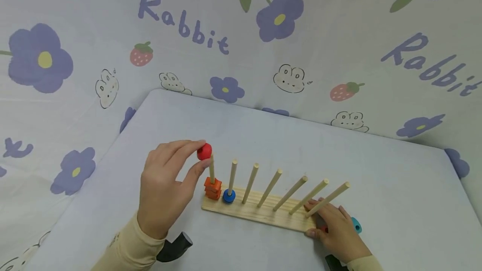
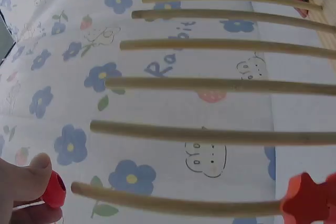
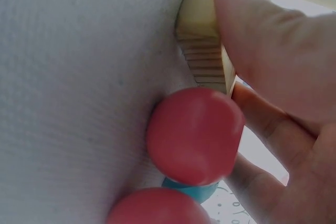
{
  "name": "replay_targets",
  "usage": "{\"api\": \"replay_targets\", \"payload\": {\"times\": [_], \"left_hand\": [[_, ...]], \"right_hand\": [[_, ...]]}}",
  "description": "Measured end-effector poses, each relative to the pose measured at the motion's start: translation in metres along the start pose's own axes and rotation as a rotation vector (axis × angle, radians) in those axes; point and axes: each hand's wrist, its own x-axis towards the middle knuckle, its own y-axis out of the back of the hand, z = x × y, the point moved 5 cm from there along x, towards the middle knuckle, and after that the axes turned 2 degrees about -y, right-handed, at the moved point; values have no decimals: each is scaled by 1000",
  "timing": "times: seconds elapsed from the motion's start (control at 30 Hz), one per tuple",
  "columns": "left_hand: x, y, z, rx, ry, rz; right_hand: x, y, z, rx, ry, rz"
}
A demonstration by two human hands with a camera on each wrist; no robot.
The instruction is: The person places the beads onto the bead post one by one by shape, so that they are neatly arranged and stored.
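Note:
My left hand (image 1: 167,187) pinches a red bead (image 1: 205,151) between thumb and fingertips. The bead is beside the tip of the leftmost peg (image 1: 212,170), and in the left wrist view its hole faces the peg, with a small gap between. Orange star-shaped beads (image 1: 213,188) are stacked at that peg's foot. A blue bead (image 1: 229,196) sits low on the second peg. My right hand (image 1: 337,229) grips the right end of the wooden peg board (image 1: 260,216), thumb on the near edge and fingers at the far side.
Close by the right hand lie red beads (image 3: 195,136) and a teal bead (image 1: 356,225), partly hidden by it. Several bare upright pegs (image 1: 269,188) stand along the board. A white cloth covers the table (image 1: 395,204); a rabbit-print curtain (image 1: 241,20) hangs behind.

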Motion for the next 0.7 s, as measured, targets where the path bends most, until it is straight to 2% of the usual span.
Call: {"api": "replay_targets", "payload": {"times": [0.17,0.3,0.5,0.7], "left_hand": [[8,-12,20,-60,-86,-30],[7,-19,26,-87,-98,-78],[2,-29,27,-34,-90,-187],[-4,-37,32,68,-189,-228]], "right_hand": [[-1,-1,2,21,0,1],[0,-1,3,15,-3,4],[1,-1,3,17,-14,-2],[0,-1,2,11,-2,9]]}}
